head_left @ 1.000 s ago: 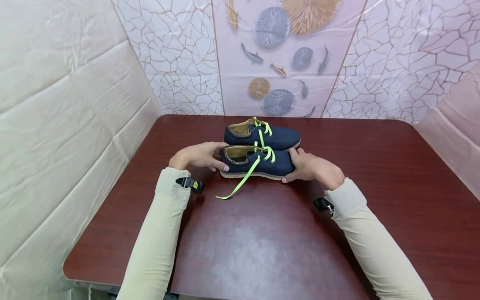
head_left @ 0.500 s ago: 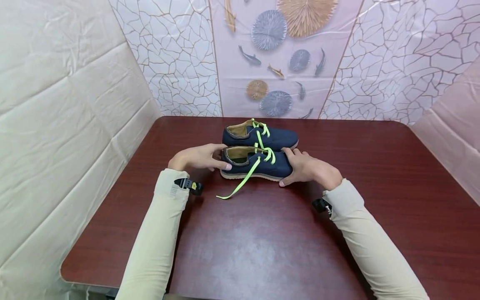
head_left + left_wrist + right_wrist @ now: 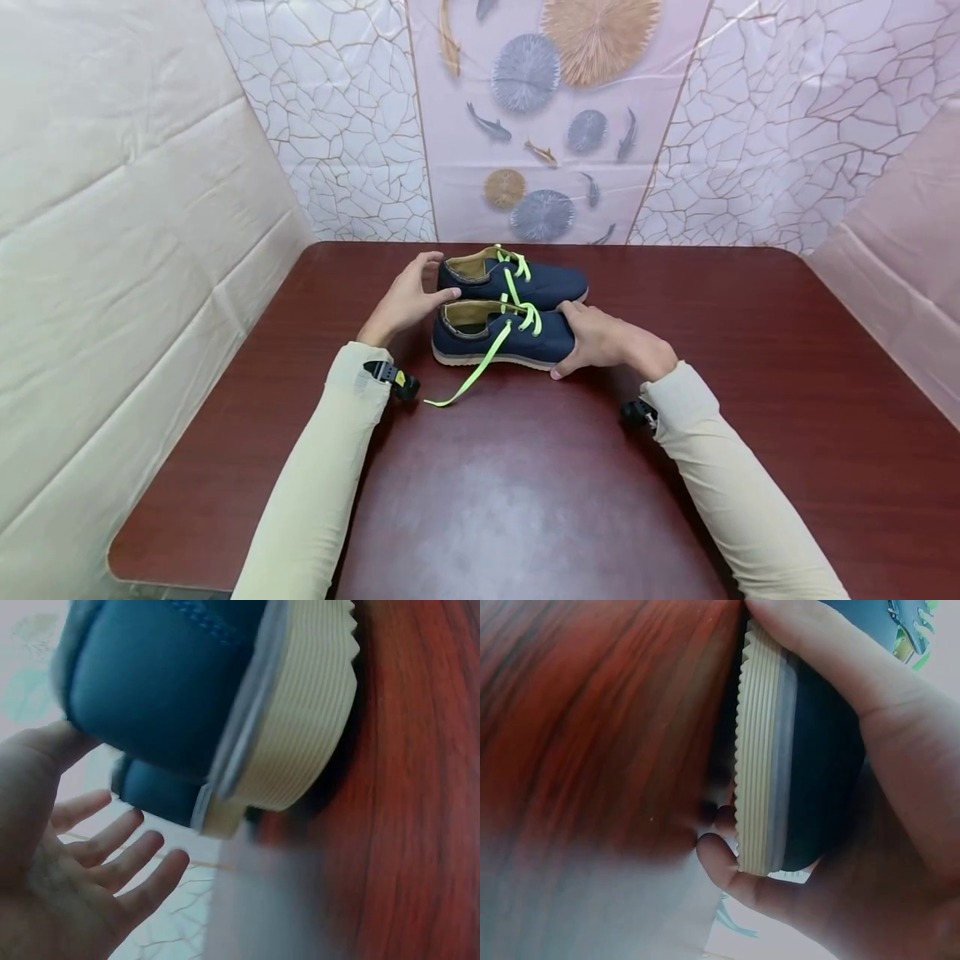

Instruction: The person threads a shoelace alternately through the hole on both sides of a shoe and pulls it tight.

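Two navy shoes with neon-yellow laces stand side by side on the table, toes to the right. My right hand [image 3: 603, 337] grips the toe of the near shoe [image 3: 551, 337], thumb on the front side and fingers round the toe end, as the right wrist view shows along the ribbed cream sole [image 3: 759, 765]. At the heels, my left hand [image 3: 408, 296] is spread, its thumb above the near shoe's heel and its fingers by the heel of the far shoe [image 3: 551, 283]. In the left wrist view the left fingers [image 3: 127, 859] are apart and hold nothing. Whether the thumb touches cannot be told.
One loose lace end [image 3: 472, 379] trails from the near shoe onto the dark red wooden table [image 3: 480, 500]. A patterned backdrop [image 3: 360, 125] hangs behind the table's far edge, and a pale cloth wall [image 3: 135, 250] stands on the left.
My left hand has left the near shoe's heel and moved back toward the far shoe's heel, its fingers spreading. The right hand stays on the near toe. The head view has tilted slightly upward.
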A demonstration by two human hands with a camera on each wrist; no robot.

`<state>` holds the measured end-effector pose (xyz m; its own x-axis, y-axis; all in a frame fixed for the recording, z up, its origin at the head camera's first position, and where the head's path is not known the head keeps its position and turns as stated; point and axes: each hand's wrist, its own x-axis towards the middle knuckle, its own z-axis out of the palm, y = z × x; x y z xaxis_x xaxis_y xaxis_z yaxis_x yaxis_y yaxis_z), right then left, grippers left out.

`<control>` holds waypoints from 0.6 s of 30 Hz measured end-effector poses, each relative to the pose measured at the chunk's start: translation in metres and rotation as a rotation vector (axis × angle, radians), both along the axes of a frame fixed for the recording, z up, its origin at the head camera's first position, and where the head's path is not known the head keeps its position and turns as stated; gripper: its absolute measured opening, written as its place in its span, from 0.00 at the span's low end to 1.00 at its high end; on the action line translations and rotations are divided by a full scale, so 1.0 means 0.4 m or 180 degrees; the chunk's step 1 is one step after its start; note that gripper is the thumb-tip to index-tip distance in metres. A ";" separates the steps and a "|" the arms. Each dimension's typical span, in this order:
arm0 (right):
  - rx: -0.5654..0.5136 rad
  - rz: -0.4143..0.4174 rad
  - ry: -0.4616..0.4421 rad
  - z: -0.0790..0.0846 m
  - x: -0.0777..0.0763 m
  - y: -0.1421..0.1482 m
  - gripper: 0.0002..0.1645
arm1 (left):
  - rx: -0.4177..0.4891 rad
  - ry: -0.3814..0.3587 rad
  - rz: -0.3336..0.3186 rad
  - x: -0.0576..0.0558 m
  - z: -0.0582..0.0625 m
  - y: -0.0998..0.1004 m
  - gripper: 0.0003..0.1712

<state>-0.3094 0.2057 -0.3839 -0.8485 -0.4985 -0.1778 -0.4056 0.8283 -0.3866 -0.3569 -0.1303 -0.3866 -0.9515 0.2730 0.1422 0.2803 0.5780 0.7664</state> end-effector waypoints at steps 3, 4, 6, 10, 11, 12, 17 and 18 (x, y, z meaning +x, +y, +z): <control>-0.0032 0.0018 0.0020 -0.008 0.002 0.000 0.61 | -0.0003 -0.0126 -0.0057 -0.031 -0.020 0.015 0.50; -0.0035 0.0025 0.0036 -0.008 0.002 0.001 0.62 | -0.0010 -0.0157 -0.0096 -0.045 -0.025 0.022 0.51; -0.0013 0.0036 0.0043 -0.010 0.001 0.003 0.62 | 0.0002 -0.0189 -0.0172 -0.071 -0.039 0.033 0.53; 0.0024 0.0056 -0.0044 -0.017 -0.001 0.005 0.63 | 0.0180 -0.0132 -0.0134 -0.102 -0.070 0.034 0.49; 0.0030 0.0047 -0.0062 -0.019 -0.003 0.006 0.62 | 0.0231 -0.0085 -0.0107 -0.105 -0.077 0.031 0.46; 0.0022 0.0040 -0.0061 -0.020 -0.004 0.008 0.62 | 0.0287 -0.0028 -0.0083 -0.107 -0.081 0.027 0.43; -0.0033 0.0017 0.0070 -0.014 -0.008 0.024 0.61 | 0.0388 0.0193 -0.0013 -0.102 -0.077 0.006 0.34; -0.0037 0.0013 0.0093 -0.013 -0.009 0.028 0.61 | 0.0386 0.0210 0.0010 -0.101 -0.075 0.002 0.33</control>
<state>-0.3129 0.2169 -0.3890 -0.8512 -0.5038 -0.1472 -0.4202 0.8222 -0.3841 -0.3972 -0.1296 -0.4167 -0.9398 0.2469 0.2363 0.3307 0.4833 0.8106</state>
